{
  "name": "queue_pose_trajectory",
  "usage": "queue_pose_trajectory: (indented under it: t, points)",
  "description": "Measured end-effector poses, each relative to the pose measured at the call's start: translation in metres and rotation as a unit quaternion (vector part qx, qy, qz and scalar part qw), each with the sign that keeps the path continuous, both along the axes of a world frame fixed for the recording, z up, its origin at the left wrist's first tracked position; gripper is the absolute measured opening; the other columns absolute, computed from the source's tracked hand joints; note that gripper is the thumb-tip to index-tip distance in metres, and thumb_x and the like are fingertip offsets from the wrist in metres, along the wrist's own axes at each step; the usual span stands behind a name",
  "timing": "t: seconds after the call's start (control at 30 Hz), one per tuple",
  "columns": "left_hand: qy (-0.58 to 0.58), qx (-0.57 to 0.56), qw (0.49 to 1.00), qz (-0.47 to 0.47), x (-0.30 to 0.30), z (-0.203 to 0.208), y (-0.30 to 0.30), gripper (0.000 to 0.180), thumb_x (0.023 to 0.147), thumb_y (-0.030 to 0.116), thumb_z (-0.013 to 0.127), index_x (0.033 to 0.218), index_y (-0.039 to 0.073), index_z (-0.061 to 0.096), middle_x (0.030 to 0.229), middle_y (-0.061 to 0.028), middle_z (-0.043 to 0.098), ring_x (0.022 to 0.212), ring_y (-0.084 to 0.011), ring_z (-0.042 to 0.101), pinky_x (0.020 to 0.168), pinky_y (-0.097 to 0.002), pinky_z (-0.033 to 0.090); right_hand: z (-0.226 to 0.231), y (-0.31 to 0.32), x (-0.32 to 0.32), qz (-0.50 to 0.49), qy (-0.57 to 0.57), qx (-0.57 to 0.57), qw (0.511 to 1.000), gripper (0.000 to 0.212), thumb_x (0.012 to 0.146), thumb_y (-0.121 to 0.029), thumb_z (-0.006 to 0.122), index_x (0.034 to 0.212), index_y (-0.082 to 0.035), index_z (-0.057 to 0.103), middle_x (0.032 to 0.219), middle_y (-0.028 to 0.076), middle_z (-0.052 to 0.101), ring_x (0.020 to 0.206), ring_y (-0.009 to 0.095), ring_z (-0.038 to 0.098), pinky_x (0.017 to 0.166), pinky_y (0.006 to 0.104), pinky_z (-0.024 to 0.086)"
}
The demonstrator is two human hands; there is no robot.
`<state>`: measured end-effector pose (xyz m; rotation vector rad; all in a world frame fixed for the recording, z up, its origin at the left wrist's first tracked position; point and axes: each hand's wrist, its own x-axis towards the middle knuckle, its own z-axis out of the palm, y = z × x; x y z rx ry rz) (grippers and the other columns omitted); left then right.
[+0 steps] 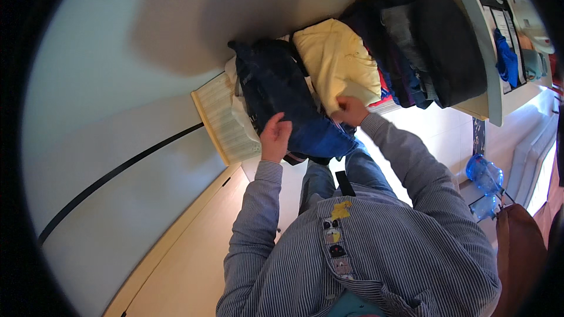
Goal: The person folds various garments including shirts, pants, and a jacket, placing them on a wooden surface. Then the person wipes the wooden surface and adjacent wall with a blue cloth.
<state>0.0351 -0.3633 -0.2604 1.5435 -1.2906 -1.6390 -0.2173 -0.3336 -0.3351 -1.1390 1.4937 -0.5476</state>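
A dark navy folded garment (279, 82), brighter blue at its near end, lies in front of me on a light wood-grain surface. My left hand (275, 138) is over its left side, fingers loosely bent and apart, with nothing seen in them. To its right is a pale yellow folded cloth (338, 58). My right hand (352, 110) is closed at the cloth's near corner, where it meets the navy garment; the fingertips seem to pinch the yellow fabric. White fabric (239, 108) shows from under the navy garment's left edge.
A tall pile of dark clothes (449, 47) stands right of the yellow cloth, against the wall. Beyond it a shelf unit (492, 91) holds small items and a blue cloth (506, 58). Blue clear water bottles (484, 173) are at the right, near a brown cover (520, 252).
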Motion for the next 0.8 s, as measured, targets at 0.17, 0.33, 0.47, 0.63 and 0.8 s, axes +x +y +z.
queue_pose_trajectory:
  t: [0.17, 0.33, 0.47, 0.63, 0.8]
  points:
    - [0.038, 0.091, 0.995, 0.01, -0.053, 0.022, 0.005, 0.044, 0.083, 0.018, 0.059, 0.121, 0.005, 0.044, 0.104, -0.0085, 0.057, 0.084, -0.0141, 0.057, 0.07, -0.0252, 0.048, 0.076, 0.007, 0.044, 0.058, -0.015, -0.076, 0.995, 0.029, 0.06, -0.021, 0.066, 0.08, -0.003, 0.056, 0.072, 0.015, 0.059, 0.069, 0.029, 0.06, 0.064, 0.0358, 0.047]
    - [0.152, 0.275, 0.945, 0.09, -0.074, 0.034, -0.006, 0.042, 0.081, 0.007, 0.055, 0.12, 0.001, 0.042, 0.105, -0.0112, 0.055, 0.09, -0.0216, 0.058, 0.074, -0.0312, 0.051, 0.12, 0.013, 0.044, 0.116, 0.013, -0.116, 0.986, 0.029, 0.062, -0.021, 0.068, 0.08, -0.002, 0.056, 0.071, 0.012, 0.059, 0.066, 0.024, 0.059, 0.062, 0.0326, 0.047]
    - [0.223, 0.25, 0.933, 0.13, -0.072, 0.056, -0.004, 0.042, 0.077, -0.001, 0.053, 0.118, -0.003, 0.044, 0.103, -0.0139, 0.057, 0.089, -0.023, 0.059, 0.076, -0.0323, 0.05, 0.132, 0.019, 0.019, 0.065, -0.244, -0.026, 0.967, 0.023, 0.073, -0.019, 0.064, 0.087, -0.001, 0.058, 0.069, 0.004, 0.057, 0.064, 0.013, 0.056, 0.058, 0.0246, 0.045]
    - [0.293, 0.197, 0.932, 0.075, -0.05, 0.122, 0.0, 0.041, 0.075, -0.003, 0.051, 0.116, -0.003, 0.047, 0.105, -0.0149, 0.057, 0.091, -0.0254, 0.059, 0.081, -0.0345, 0.05, 0.116, 0.025, -0.044, -0.226, -0.312, 0.053, 0.921, 0.015, 0.079, -0.016, 0.06, 0.089, -0.005, 0.06, 0.07, 0.001, 0.056, 0.057, 0.008, 0.052, 0.051, 0.0205, 0.043]
    - [0.404, 0.149, 0.9, 0.063, -0.027, 0.186, 0.011, 0.045, 0.07, -0.007, 0.05, 0.115, -0.002, 0.048, 0.106, -0.0158, 0.057, 0.094, -0.0272, 0.059, 0.082, -0.0364, 0.049, 0.076, 0.017, -0.052, -0.324, -0.202, 0.091, 0.92, 0.019, 0.078, -0.015, 0.063, 0.093, -0.004, 0.06, 0.079, 0.003, 0.061, 0.065, 0.009, 0.055, 0.054, 0.022, 0.044]
